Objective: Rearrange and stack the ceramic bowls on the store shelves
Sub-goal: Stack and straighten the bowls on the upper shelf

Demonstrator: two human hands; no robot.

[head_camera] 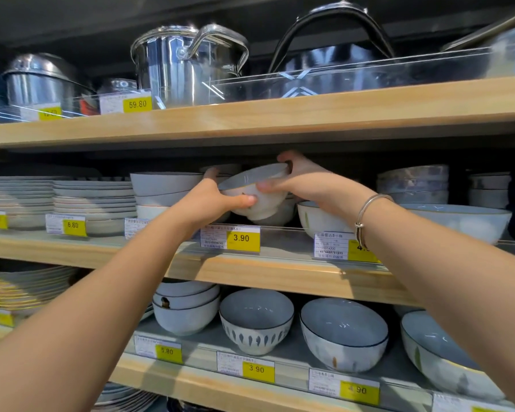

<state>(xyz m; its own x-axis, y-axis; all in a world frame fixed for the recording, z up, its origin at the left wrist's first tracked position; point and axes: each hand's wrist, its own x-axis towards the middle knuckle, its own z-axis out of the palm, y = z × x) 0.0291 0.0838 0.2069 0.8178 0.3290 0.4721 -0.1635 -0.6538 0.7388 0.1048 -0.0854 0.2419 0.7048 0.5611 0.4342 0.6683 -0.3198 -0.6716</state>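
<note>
A small white ceramic bowl (pixel 257 193) with a grey-blue inside is held up in the air by both hands, in the middle shelf's bay, just under the wooden shelf board above (pixel 250 120). It's tilted, with the opening turned toward the left and a bit up. The left hand (pixel 217 200) is wrapped around the lower left side, thumb pressed along the wall near the foot. The right hand (pixel 304 179) is clamped over the far rim and right side, fingers curled over the top edge, thumb on the near wall. So both grips are closed tight on the same bowl, no slack seen. A silver bracelet (pixel 366 215) is worn on the right wrist.

Directly below the held bowl, more white bowls (pixel 275 215) are seated on the middle shelf (pixel 250 272); whether the held one is touching them can't be told. To the left, a stack of wide grey bowls (pixel 164 188) is parked, then plates (pixel 94 200) further left. To the right, a white bowl (pixel 318 218) and a big blue-rimmed bowl (pixel 461 221) are set, with a stack of bluish bowls (pixel 414 182) behind. A yellow 3.90 price tag (pixel 241 239) is clipped on the shelf front right under the hands.

On the lower shelf, a patterned bowl (pixel 256 319) and a blue-lined bowl (pixel 344 334) are lined up side by side. Steel pots (pixel 185 63) are kept on the top shelf.
</note>
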